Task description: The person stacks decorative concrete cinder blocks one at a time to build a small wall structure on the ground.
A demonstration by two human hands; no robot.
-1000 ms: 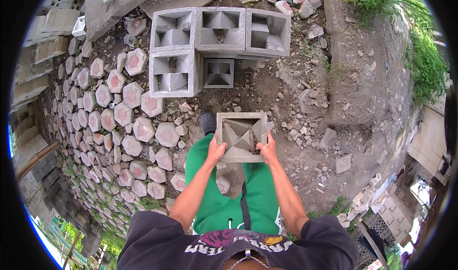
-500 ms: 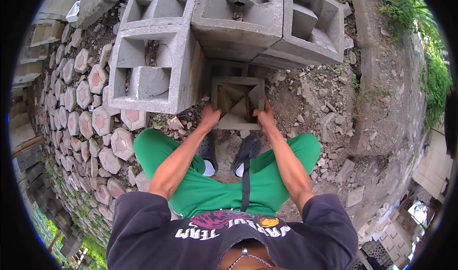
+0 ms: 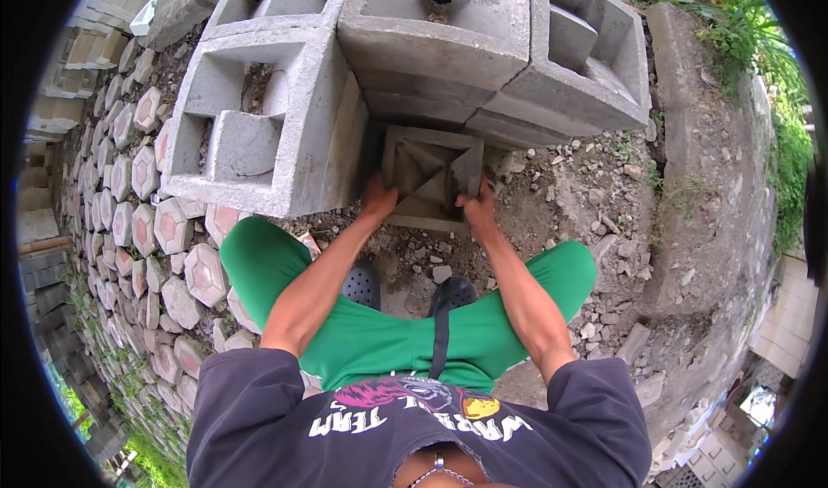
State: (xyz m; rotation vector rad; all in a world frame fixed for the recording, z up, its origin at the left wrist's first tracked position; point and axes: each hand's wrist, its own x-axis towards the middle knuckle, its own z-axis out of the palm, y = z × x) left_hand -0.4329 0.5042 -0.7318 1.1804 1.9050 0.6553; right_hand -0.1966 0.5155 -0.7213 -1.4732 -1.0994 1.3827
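Observation:
Low in front of me, between stacked blocks, is a square grey concrete ventilation block [image 3: 429, 222] with slanted faces meeting inside its frame. My left hand [image 3: 378, 199] grips its left side and my right hand [image 3: 479, 205] grips its right side, with the fingers curled round the edges. The block's far edge sits close to the shadowed base of the stack. To its left rises a taller stack topped by a similar concrete block [image 3: 297, 165]. Beyond it stand a middle concrete block [image 3: 431, 48] and a right-hand concrete block [image 3: 595, 100].
Hexagonal pavers [image 3: 207, 274] with reddish centres cover the ground at left. Rubble and loose stones [image 3: 595, 178] lie on the dirt at right, beside a long concrete ledge [image 3: 690, 109]. Green plants [image 3: 750, 22] grow at the far right. My dark clogs [image 3: 362, 288] are just behind the block.
The held block has shifted slightly away from my feet, nearer the stack, with both hands still on it. My view has moved closer to the stacked blocks, and my knees have spread a little.

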